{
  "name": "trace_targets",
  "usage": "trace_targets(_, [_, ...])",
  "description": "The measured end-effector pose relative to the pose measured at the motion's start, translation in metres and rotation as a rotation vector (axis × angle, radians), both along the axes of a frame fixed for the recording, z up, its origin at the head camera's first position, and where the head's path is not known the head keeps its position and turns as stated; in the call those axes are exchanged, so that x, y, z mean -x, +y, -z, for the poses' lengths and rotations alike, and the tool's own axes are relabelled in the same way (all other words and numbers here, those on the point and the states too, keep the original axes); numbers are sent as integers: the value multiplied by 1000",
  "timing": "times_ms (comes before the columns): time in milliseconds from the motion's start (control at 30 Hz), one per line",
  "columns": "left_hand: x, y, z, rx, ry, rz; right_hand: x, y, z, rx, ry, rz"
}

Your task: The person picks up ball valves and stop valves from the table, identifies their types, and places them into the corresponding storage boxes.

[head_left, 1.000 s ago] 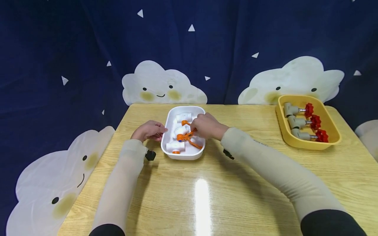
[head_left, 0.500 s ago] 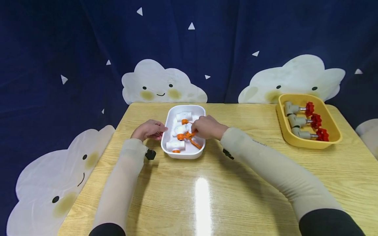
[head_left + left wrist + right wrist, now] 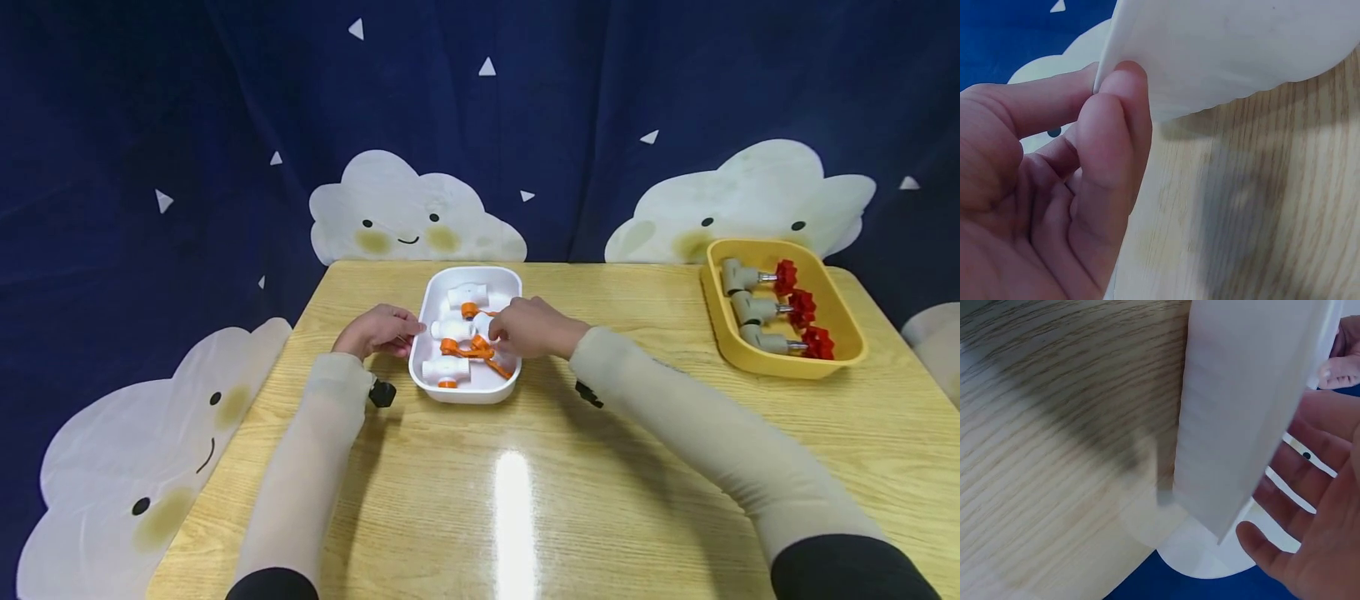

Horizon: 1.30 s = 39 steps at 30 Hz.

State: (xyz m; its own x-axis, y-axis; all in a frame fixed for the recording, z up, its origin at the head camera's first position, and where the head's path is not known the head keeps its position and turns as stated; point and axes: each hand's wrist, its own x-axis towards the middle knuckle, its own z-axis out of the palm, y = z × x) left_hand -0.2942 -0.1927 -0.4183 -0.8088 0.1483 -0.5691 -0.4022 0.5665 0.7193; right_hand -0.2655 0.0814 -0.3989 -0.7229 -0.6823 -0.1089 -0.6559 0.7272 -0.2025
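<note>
A white tray (image 3: 468,397) on the wooden table holds several white ball valves with orange handles. My left hand (image 3: 381,331) pinches the tray's left rim; in the left wrist view its thumb and fingers grip the white wall (image 3: 1229,50). Reaching over the opposite rim, my right hand (image 3: 536,327) pinches a white valve (image 3: 483,323) in the middle of the tray. Beside it lies another valve (image 3: 452,331), sideways, with its orange handle (image 3: 467,351) toward me. The right fingertips are hidden behind the tray wall (image 3: 1241,419) in the right wrist view.
A yellow tray (image 3: 780,363) stands at the back right of the table (image 3: 600,500), holding grey valves (image 3: 753,309) with red knobs (image 3: 802,308). A dark blue curtain (image 3: 562,108) with cloud prints hangs behind the table.
My right hand has shifted from the orange handles to a valve's white body. The two middle valves have come apart, one lying further left. My left hand has stayed on the rim.
</note>
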Motion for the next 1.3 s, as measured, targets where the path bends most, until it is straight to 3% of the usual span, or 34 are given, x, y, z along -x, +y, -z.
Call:
trace_targets(233, [0, -1, 0, 6, 16, -1, -9, 20, -8, 102, 20, 61])
trace_targets(433, [-3, 1, 1, 10, 30, 13, -27, 47, -6, 199, 40, 75])
trace_targets(667, [-5, 8, 3, 31, 63, 54, -58, 86, -8, 364, 81, 126])
trace_targets(900, [-10, 4, 5, 38, 85, 68, -92, 124, -7, 541, 222, 195])
trace_targets(1100, [-18, -1, 3, 27, 93, 63, -118, 148, -3, 570, 302, 243])
trace_targets(1300, [-26, 0, 3, 43, 131, 67, -147, 166, 12, 554, 288, 292])
